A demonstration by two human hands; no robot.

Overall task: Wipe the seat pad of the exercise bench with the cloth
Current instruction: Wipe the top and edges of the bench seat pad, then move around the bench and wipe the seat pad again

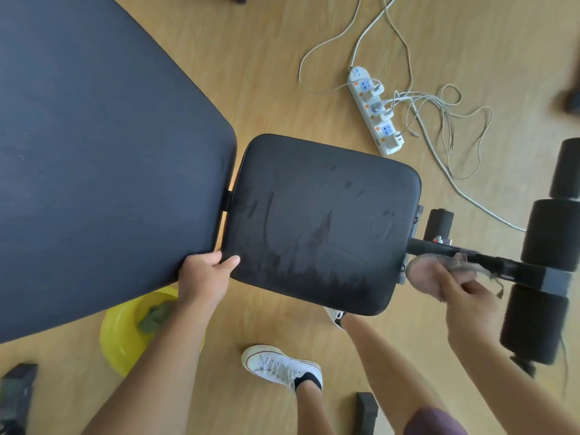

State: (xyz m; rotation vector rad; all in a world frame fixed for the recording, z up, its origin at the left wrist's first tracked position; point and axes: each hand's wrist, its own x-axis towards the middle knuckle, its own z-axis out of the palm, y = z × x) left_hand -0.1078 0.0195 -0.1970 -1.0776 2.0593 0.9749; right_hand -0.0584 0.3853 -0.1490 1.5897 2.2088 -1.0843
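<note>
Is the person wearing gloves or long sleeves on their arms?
No. The left hand and right hand are both bare, with no gloves, and no rings, watch or bracelet show. Both forearms are uncovered all the way to the picture's bottom edge, so no sleeves are in view.

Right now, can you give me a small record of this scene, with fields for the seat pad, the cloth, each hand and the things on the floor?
seat pad: black, with damp streaks and smears across the surface
cloth: pinkish, bunched, off the pad's right edge, beside the frame bar
right hand: gripping the cloth
left hand: fingers hooked into the gap between back pad and seat pad
floor: yellow basin with a green rag inside, white power strip with cables
foam rollers: black, right of the seat
</note>
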